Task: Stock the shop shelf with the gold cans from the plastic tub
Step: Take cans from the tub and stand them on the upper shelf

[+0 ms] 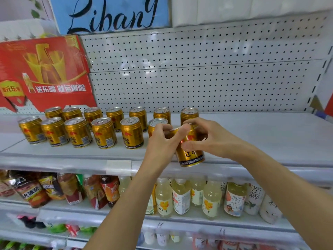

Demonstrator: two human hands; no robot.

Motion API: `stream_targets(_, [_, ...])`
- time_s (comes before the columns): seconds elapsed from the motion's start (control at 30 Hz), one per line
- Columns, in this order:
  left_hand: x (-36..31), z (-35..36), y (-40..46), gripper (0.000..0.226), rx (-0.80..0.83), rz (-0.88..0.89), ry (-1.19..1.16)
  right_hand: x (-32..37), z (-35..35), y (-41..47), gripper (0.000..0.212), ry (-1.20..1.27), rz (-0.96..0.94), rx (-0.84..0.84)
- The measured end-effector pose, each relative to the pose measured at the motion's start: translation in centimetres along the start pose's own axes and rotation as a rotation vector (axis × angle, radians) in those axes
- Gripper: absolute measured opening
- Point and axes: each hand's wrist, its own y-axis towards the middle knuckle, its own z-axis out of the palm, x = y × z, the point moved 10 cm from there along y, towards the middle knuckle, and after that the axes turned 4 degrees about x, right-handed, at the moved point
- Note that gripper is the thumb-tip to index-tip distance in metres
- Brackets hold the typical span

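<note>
Both hands hold one gold can [191,154] just above the front edge of the white shelf [261,138], tilted a little. My left hand [163,141] grips its left side and my right hand [209,137] pinches its top and right side. Several gold cans [103,132] stand in two rows on the shelf's left half, up to a back-row can [189,113] behind my hands. One front-row can [156,123] is partly hidden by my left hand. The plastic tub is out of view.
A red carton [45,73] leans against the pegboard back [198,69] at the shelf's left. The shelf's right half is bare. Below, a lower shelf [126,215] carries bottled teas and pale juice bottles [209,199].
</note>
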Motion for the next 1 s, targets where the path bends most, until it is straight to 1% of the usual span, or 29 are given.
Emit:
stream_targets(0.03, [-0.4,-0.4,-0.1,0.072,-0.028,0.036,0.019,-0.2,-0.4,0.0,0.063,0.006,-0.01,-0.037])
stream_targets(0.07, [-1.0,-1.3,-0.3,0.063,-0.098,0.099,0.097,-0.3,-0.9,0.1,0.063,0.003,-0.018,-0.084])
stream_targets(0.13, [-2.7,-3.4,-0.7,0.05,-0.3,0.281,0.458,-0.7,-1.8,0.2,0.061,-0.035,-0.028,-0.197])
stream_targets(0.17, [-3.2,-3.8,-0.8,0.049,-0.359,0.357,0.646,-0.9,-2.1,0.3,0.062,-0.058,-0.029,-0.242])
stream_targets(0.2, [-3.0,-3.8,-0.4,0.052,-0.363,0.392,0.795,-1.3,-2.2,0.5,0.063,-0.073,-0.024,-0.274])
stream_targets(0.23, [-2.3,-3.6,0.2,0.058,-0.322,0.396,0.904,-1.7,-2.3,0.7,0.065,-0.077,-0.017,-0.294])
stream_targets(0.3, [-0.7,-3.0,1.1,0.069,-0.222,0.385,1.017,-2.7,-2.2,1.1,0.069,-0.091,0.013,-0.306])
stream_targets(0.37, [-0.2,-2.7,1.3,0.071,-0.198,0.415,1.063,-3.5,-2.0,1.4,0.071,-0.115,0.046,-0.311])
stream_targets(0.43, [-0.3,-2.6,1.4,0.069,-0.207,0.441,1.06,-4.0,-1.8,1.5,0.071,-0.12,0.06,-0.321])
stream_targets(0.63, [-0.4,-2.3,1.7,0.065,-0.189,0.437,1.055,-3.9,-1.4,1.3,0.078,-0.188,0.096,-0.291])
stream_targets(0.7, [-0.5,-2.1,1.4,0.069,-0.194,0.417,1.097,-3.6,-1.4,0.6,0.085,-0.289,0.118,-0.284])
stream_targets(0.77, [-1.2,-1.2,-0.1,0.073,-0.216,0.436,1.114,-2.9,-1.5,-1.1,0.087,-0.46,0.11,-0.311])
stream_targets(0.83, [-1.9,0.9,-3.1,0.073,-0.22,0.519,1.097,-2.0,-1.4,-3.8,0.079,-0.595,0.059,-0.354])
stream_targets(0.9, [-2.0,3.9,-6.7,0.069,-0.191,0.608,1.075,-1.5,-1.3,-7.2,0.067,-0.668,-0.005,-0.395])
stream_targets(1.0, [-0.3,8.0,-11.5,0.064,-0.123,0.635,0.996,-2.7,-1.1,-13.4,0.052,-0.713,-0.073,-0.48])
